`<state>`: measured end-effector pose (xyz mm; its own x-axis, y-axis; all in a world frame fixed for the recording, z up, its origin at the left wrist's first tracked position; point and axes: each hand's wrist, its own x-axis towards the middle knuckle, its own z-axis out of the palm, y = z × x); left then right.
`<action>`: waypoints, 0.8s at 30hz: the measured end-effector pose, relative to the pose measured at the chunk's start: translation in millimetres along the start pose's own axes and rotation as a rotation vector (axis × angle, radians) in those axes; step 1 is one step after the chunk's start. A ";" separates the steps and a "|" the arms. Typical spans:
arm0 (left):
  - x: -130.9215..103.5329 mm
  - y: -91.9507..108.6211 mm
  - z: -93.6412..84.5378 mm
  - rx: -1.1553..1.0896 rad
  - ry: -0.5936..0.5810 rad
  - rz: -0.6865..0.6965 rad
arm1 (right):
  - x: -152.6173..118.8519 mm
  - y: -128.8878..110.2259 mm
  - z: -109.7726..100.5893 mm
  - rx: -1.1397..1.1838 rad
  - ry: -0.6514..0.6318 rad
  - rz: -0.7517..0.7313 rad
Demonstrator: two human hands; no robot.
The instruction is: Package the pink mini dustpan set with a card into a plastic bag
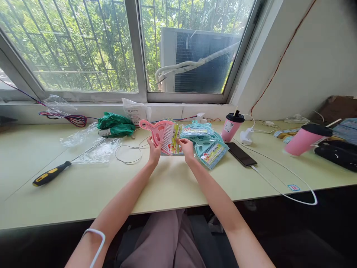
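In the head view a pink dustpan-and-brush set (158,133), with white bristles and a round hanging hole in its handle, is held tilted above the table. My left hand (154,152) is closed on its lower left edge. On its right side is a yellow-green printed label (174,138), its edge pinched between the thumb and fingers of my right hand (186,148). Just right of that hand lie similar turquoise sets (213,147) in clear packaging, overlapping each other, with printed labels.
A black-and-yellow screwdriver (52,173), clear plastic wrapping (96,150) and a green bag (115,124) lie to the left. On the right are a phone (242,154) with a white cable, a charger (246,136) and two pink cups (232,128). A window runs behind the table.
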<state>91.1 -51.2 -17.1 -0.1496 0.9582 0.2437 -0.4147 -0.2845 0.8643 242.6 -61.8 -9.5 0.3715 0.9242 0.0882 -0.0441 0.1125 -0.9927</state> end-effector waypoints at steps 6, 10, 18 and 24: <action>-7.0 -3.1 8.3 -0.056 -0.092 -0.014 | -4.5 7.5 4.9 -0.190 0.090 -0.035; -11.7 -2.7 12.2 -0.060 -0.143 -0.050 | -3.6 10.2 5.4 -0.219 0.102 -0.020; -16.9 1.1 14.7 -0.021 -0.162 -0.034 | 6.0 22.6 0.3 -0.290 -0.021 -0.090; -13.7 1.7 12.0 -0.049 -0.195 -0.006 | 10.9 13.2 -4.2 0.101 -0.113 0.049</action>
<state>103.2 -64.5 -13.7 0.0278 0.9460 0.3230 -0.4587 -0.2750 0.8450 249.9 -51.7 -22.1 0.2605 0.9640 0.0538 -0.1551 0.0968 -0.9831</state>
